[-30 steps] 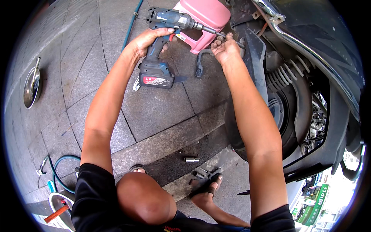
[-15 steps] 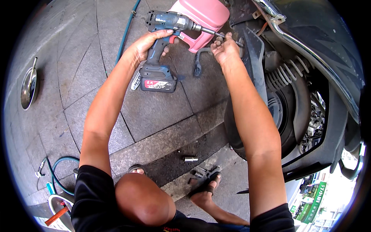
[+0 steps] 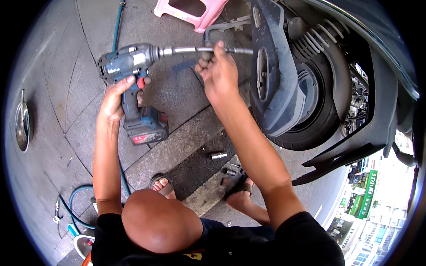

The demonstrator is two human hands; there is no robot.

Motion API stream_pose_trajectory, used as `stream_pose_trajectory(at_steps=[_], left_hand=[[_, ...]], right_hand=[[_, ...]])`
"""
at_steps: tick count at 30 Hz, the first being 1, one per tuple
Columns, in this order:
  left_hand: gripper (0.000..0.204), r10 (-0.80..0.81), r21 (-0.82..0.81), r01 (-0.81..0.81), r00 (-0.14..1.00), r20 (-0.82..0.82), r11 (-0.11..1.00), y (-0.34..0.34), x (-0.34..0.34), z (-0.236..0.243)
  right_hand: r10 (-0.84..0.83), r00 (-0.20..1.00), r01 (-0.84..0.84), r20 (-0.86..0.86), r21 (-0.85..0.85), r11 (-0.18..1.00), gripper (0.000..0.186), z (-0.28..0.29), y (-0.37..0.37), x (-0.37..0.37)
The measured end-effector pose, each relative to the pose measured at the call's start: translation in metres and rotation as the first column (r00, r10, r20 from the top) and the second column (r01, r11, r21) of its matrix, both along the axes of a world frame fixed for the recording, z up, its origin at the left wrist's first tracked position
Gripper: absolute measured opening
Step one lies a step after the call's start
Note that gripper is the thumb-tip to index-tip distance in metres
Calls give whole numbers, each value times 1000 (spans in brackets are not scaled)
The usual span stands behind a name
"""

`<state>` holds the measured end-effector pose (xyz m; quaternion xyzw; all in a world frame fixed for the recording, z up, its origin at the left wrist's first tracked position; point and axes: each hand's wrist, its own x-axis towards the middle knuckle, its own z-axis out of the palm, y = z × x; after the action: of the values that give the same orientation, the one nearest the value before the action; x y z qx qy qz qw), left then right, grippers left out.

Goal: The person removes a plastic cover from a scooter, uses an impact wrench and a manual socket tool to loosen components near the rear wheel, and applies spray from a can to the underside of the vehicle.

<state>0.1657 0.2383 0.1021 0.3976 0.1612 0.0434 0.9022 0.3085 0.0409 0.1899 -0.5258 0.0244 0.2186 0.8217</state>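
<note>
My left hand (image 3: 119,98) grips the handle of a blue-grey cordless impact wrench (image 3: 132,84) with a dark battery pack at its foot. A long metal extension shaft (image 3: 186,50) runs from its nose to the right. My right hand (image 3: 217,71) is closed around that shaft near its far end, just left of the black rear mudguard (image 3: 270,84) of a scooter. The shaft's tip reaches the mudguard's edge; what it meets there is hidden. The rear tyre (image 3: 317,111) sits behind the guard.
A pink plastic stool (image 3: 195,11) stands beyond the tool. Loose sockets (image 3: 218,155) lie on the pavement by my sandalled feet (image 3: 162,185). A teal hose (image 3: 116,26) runs along the paving; a round metal dish (image 3: 21,122) lies far left.
The view has shifted so the stool sits higher and the scooter wheel fills more of the right. The wrench now points level at the mudguard, with my right hand holding its shaft.
</note>
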Motion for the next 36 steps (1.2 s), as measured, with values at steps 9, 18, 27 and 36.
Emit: stream_pose_trajectory(at_steps=[9,18,27,36], left_hand=[[34,-66,-75,61,996,-65,995,-50,-30,11],[36,-10,-23,9,1000,-27,1000,-77,-56,14],[36,26,-124,-40,993,-113,992,-98,-58,4],[31,4,141,2,999,-46,990,-47,-25,40]], right_hand=[[-1,999,-4,-50,-108,994,26,6,-61,-28],[75,996,-81,-56,-128,988,27,6,-75,-31],[139,989,-144,-42,-161,976,26,1,-81,-23],[66,995,-64,-70,27,998,25,5,-64,-17]])
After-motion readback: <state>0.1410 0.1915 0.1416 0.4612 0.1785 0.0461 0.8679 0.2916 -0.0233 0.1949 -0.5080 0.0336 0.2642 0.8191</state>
